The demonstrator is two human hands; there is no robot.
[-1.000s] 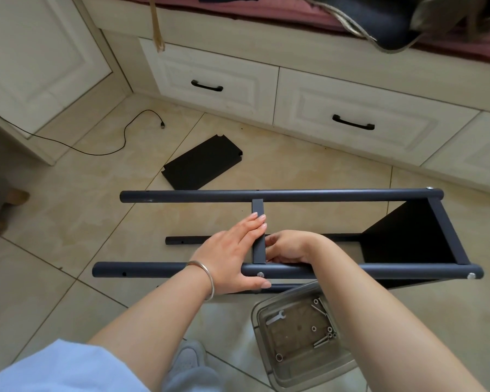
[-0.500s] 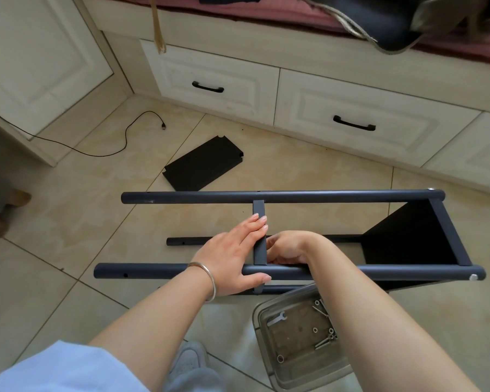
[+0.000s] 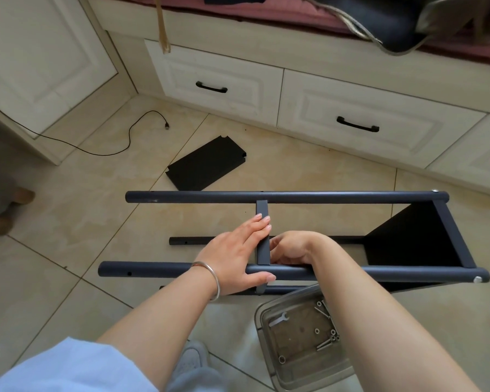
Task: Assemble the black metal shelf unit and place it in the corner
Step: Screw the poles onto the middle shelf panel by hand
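The black shelf frame lies on its side on the tiled floor. Its far tube (image 3: 323,196) and near tube (image 3: 379,271) run left to right, joined at the right end by a fitted shelf panel (image 3: 408,239). A second shelf panel (image 3: 262,207) stands edge-on between the two tubes at mid-length. My left hand (image 3: 232,258) presses straight fingers flat on that panel's left face, thumb lying over the near tube. My right hand (image 3: 292,248) curls its fingers against the panel's right face just behind the near tube; its fingertips are hidden.
A loose black shelf panel (image 3: 207,164) lies on the floor beyond the frame. A clear tray (image 3: 259,315) with a small wrench (image 3: 277,319) and several screws and nuts sits below my right forearm. Cream drawers (image 3: 218,83) line the back; a black cable (image 3: 130,134) trails at left.
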